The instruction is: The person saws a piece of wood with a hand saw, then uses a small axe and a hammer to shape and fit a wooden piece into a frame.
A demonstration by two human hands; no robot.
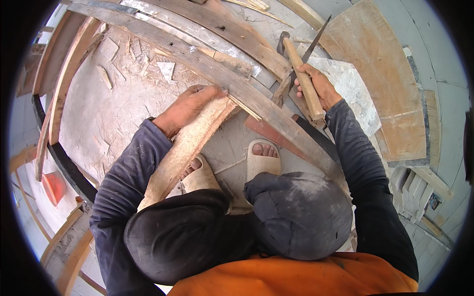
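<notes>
My left hand (190, 106) is closed round the upper end of a pale, rough-faced wooden board (185, 138). The board slants down toward my left knee, and its upper end meets a long grey plank (237, 93). A thin splinter (245, 107) sticks out beside that end. On the right, my right hand (321, 88) grips the thick wooden handle of a hammer-like tool (307, 86); its dark metal head is at the far end, its exact kind unclear. Behind the handle lies a long, pointed dark blade (315, 43).
Several long planks (217, 24) cross the far side. Wood chips and splinters litter the pale floor (108, 133) at left. A brown sheet panel (380, 74) lies at right. Curved timber frames (69, 74) stand at far left. My sandalled feet (263, 153) are below the grey plank.
</notes>
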